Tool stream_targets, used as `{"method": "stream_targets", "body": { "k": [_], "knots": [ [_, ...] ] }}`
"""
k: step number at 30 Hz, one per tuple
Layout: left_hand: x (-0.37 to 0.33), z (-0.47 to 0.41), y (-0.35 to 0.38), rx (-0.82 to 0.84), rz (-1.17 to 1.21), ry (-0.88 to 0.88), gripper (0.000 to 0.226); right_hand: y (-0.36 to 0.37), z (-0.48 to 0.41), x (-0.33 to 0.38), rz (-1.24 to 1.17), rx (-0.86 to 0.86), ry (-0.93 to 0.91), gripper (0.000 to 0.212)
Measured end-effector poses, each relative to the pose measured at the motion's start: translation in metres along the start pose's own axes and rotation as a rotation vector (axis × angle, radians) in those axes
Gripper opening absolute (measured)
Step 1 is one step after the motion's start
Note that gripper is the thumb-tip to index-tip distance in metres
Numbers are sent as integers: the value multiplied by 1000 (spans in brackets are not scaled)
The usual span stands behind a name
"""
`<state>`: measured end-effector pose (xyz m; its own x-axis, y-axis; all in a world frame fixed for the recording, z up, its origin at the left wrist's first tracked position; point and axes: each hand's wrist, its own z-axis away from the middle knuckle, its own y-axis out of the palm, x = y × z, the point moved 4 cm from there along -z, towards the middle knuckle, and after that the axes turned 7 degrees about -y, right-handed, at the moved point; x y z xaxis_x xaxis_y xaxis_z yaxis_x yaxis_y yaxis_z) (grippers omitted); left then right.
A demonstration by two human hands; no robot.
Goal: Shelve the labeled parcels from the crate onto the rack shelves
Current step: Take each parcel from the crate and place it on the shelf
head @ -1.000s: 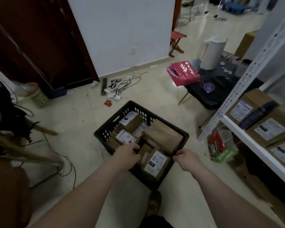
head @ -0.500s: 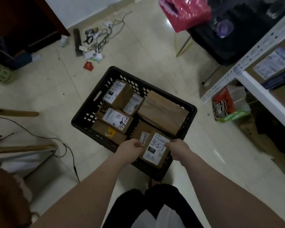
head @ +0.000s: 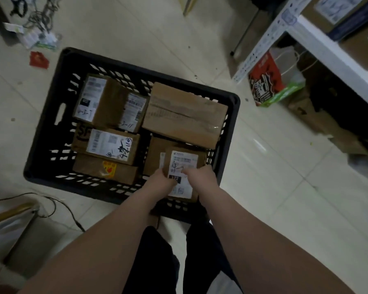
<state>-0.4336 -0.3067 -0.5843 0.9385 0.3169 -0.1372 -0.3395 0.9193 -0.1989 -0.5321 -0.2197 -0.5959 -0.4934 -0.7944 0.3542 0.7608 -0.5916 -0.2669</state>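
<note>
Pale tiled floor (head: 263, 187). A red packet (head: 38, 60) and tangled cables (head: 37, 16) are seen far left; a black cord (head: 62, 209) is laid near left; a red-and-green shopping bag (head: 268, 81) is stood right.

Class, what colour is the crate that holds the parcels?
Black. The crate has slotted walls and shows best in the head view.

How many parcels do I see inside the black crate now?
7. Far left: two labeled boxes. Far right: plain box. Near left: SF box, yellow-sticker box. Near right: held parcel, another beneath. More may hide underneath.
</note>
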Motion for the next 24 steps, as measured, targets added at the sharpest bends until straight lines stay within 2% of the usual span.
{"method": "stream_targets", "body": {
  "k": [4,5,8,13,18,21,24],
  "knots": [
    [11,-10,-15,10,141,-120,44,7,-3,-12,-96,29,-31,23],
    [15,-12,-18,24,187,-135,44,7,-2,-15,-135,51,-45,21],
    [27,-15,-29,20,292,-150,41,11,-1,-16,-238,96,-94,46],
    [34,-2,-42,16,413,-143,12,24,8,-9,-366,243,-108,35],
    [34,21,-64,-11,439,-49,21,20,25,5,-441,343,-155,30],
    [31,39,-82,-54,449,46,37,18,40,10,-501,400,-183,34],
    [19,63,-100,-76,429,157,27,16,57,8,-642,449,-173,48]
  ]
}}
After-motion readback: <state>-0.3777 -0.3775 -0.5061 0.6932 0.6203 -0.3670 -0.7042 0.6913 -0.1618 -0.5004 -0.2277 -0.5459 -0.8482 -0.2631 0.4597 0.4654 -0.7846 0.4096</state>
